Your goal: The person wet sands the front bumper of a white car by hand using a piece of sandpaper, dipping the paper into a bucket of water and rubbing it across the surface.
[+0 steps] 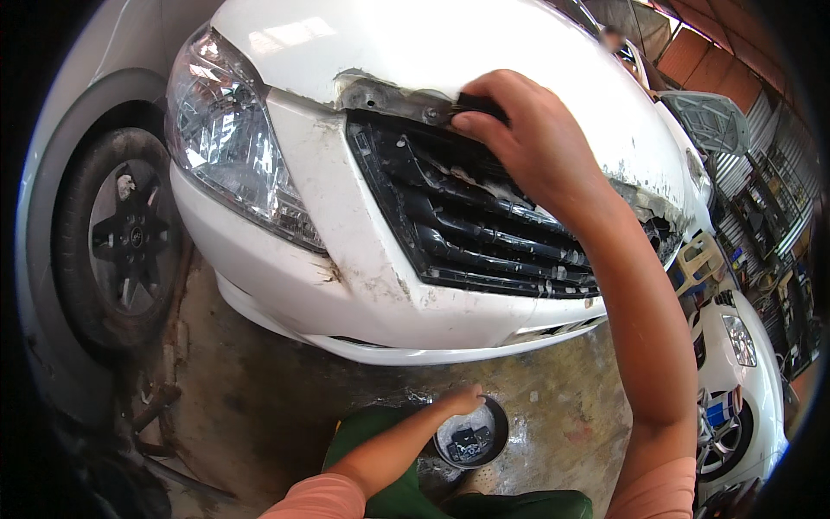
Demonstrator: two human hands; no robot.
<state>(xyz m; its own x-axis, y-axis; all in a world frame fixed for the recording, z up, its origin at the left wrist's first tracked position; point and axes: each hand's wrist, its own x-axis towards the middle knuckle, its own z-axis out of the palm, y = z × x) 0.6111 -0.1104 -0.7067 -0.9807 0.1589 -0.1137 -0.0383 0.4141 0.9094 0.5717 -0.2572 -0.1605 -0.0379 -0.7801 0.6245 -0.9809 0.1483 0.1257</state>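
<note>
At the front edge of the white car's hood [415, 39], my right hand [527, 130] is closed, thumb and fingers pinching a small black piece [484, 107]. The fingers hide most of it, and its kind is not clear. Around it the hood edge is chipped, with bare grey patches [380, 95]. Just below lies the black grille [467, 225], dotted with whitish residue. Low down, my left hand [462, 400] grips the rim of a round dark bucket [501, 432]. Cloudy liquid and a black object [471, 443] are inside it.
A clear headlight [233, 138] and the white bumper [415, 320] border the grille. Close on the left stands another car's wheel [121, 233]. Wet concrete floor [553, 398] lies below. At right are a beige plastic chair [699, 259] and another white car [752, 363].
</note>
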